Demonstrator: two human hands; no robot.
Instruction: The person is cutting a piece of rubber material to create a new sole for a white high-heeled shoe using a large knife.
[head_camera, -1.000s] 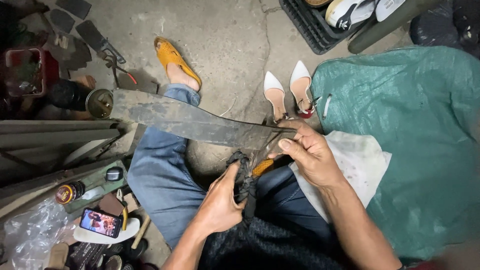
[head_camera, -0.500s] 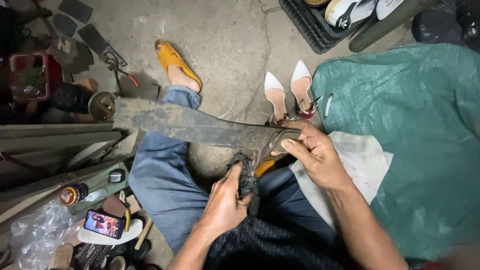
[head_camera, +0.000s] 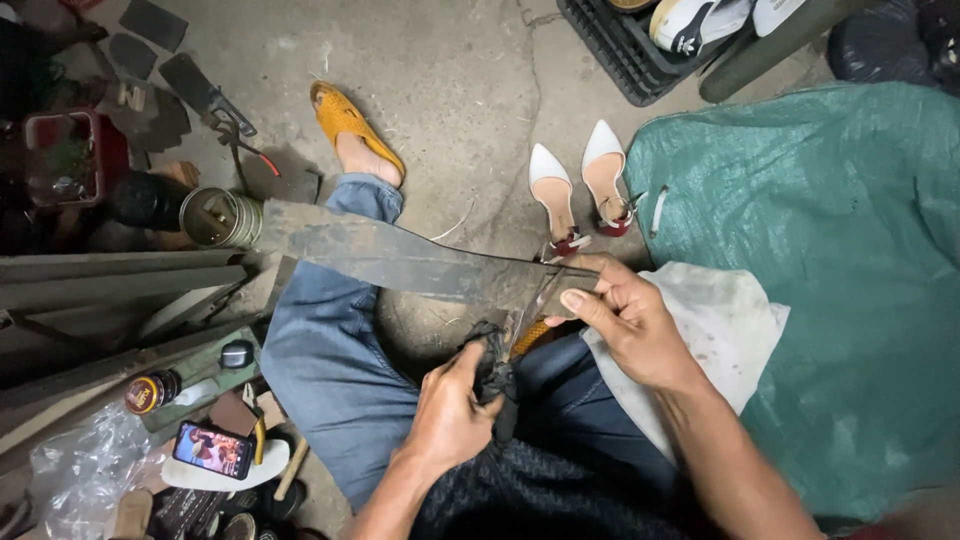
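Rubber strip (head_camera: 400, 258) spans both knees; right hand (head_camera: 630, 325) pinches its near end, fingers closed; left hand (head_camera: 450, 415) grips a dark rag (head_camera: 493, 372) below that end; strip looks dull and soiled, so cleaning seems mostly undone.

Heeled shoes (head_camera: 580, 190) lie beyond the rubber strip (head_camera: 400, 260), seemingly across the knees.

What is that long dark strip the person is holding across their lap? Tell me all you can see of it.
The long dark strip is flat, grey-brown and worn, seemingly rubber or leather. It runs from beside a metal can across the jeans-clad knee to the right hand, whose fingers pinch its end. The left hand grips a dark rag just beneath that end; whether the rag touches it is unclear.
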